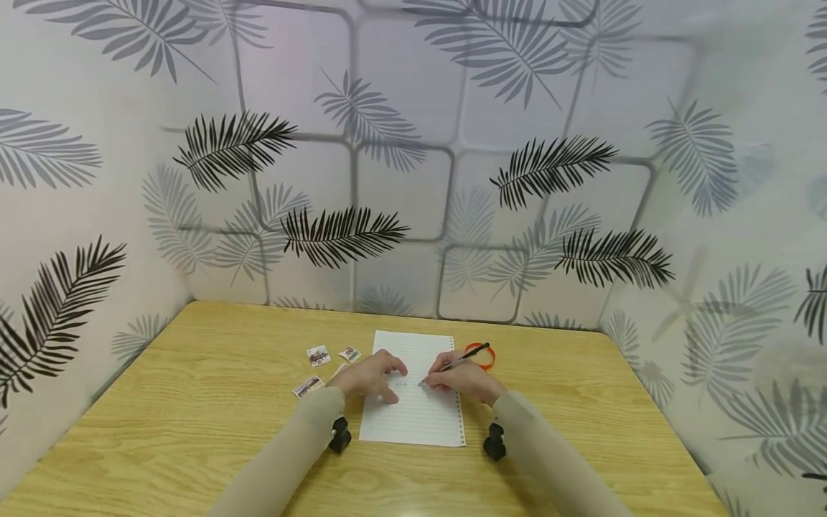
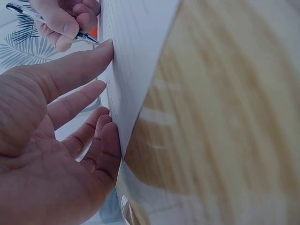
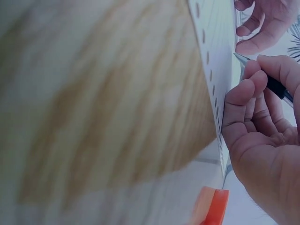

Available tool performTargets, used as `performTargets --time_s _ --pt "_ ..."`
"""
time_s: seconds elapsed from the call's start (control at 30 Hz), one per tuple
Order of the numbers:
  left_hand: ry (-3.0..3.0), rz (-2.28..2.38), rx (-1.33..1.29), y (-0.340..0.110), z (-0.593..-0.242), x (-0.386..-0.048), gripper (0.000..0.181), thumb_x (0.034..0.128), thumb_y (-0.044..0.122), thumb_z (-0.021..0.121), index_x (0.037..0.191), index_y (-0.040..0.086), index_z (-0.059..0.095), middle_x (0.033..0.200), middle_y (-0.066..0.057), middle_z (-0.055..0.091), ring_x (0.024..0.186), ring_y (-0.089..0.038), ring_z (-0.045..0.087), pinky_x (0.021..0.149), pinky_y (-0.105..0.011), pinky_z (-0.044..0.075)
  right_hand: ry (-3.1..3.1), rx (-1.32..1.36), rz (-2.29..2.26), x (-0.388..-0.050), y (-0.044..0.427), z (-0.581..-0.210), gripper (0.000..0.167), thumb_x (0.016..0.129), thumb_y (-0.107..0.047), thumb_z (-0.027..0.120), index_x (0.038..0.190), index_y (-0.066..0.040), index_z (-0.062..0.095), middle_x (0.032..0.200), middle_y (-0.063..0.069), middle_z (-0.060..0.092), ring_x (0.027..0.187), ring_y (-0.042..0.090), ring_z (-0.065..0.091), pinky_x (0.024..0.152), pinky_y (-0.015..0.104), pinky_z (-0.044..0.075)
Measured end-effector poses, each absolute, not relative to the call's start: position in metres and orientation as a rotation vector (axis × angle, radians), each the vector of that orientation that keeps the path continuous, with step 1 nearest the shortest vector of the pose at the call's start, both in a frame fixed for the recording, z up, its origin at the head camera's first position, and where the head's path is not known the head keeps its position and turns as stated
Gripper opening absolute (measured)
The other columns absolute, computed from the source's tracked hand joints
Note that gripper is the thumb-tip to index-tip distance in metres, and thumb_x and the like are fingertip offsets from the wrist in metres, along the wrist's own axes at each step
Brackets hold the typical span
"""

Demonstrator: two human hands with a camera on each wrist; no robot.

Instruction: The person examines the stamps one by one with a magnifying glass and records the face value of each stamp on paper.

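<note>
A lined sheet of paper [image 1: 411,424] with holes down its right edge lies on the wooden table, a line of faint writing across its middle. My right hand [image 1: 466,379] pinches a pen [image 1: 474,351] with a black end, its tip at the writing. On the sheet's left part rests my left hand [image 1: 370,375], fingers spread and relaxed, holding nothing. The left wrist view shows its fingertips [image 2: 108,47] touching the paper, with the pen [image 2: 23,11] beyond. In the right wrist view the side of my right hand [image 3: 262,136] lies on the sheet's holed edge.
Small picture cards [image 1: 319,355] lie left of the sheet, one [image 1: 308,386] near my left wrist and one partly under my left hand. An orange-red ring-shaped object [image 1: 492,357] sits just behind my right hand. A leaf-patterned wall covering [image 1: 400,273] stands behind the table [image 1: 213,373].
</note>
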State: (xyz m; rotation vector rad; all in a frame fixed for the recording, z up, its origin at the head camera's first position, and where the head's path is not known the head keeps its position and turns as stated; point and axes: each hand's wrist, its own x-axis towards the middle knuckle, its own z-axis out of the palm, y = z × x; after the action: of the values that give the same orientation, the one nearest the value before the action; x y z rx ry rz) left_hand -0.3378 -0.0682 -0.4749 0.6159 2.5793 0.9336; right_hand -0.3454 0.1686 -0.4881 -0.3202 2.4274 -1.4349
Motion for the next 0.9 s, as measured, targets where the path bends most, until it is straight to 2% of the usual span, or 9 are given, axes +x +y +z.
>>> performTargets --time_s 0.23,0.9 --pt "2.57 0.94 0.618 -0.0664 -0.4742 -0.3387 0.045 0.0781 0.011 0.082 0.12 0.015 0.065 0.124 -0.007 0.051 0.12 -0.028 0.048 0.103 -0.049 0.04 2.453 -0.261 -1.419 -0.3461 0.1757 -0.4882 0.015 0.085 -0.019 0.075 0.086 -0.009 0.064 0.075 -0.001 0.062 0.068 0.012 0.055 0.065 0.024 0.045" --pt "2.588 0.927 0.641 -0.0661 -0.4771 -0.3402 0.047 0.0777 0.01 0.082 0.12 0.014 0.064 0.121 -0.007 0.05 0.118 -0.028 0.048 0.102 -0.048 0.041 2.412 -0.259 -1.463 -0.3437 0.1756 -0.4879 0.011 0.087 -0.014 0.072 0.088 -0.007 0.063 0.079 0.001 0.061 0.068 0.013 0.053 0.064 0.024 0.045"
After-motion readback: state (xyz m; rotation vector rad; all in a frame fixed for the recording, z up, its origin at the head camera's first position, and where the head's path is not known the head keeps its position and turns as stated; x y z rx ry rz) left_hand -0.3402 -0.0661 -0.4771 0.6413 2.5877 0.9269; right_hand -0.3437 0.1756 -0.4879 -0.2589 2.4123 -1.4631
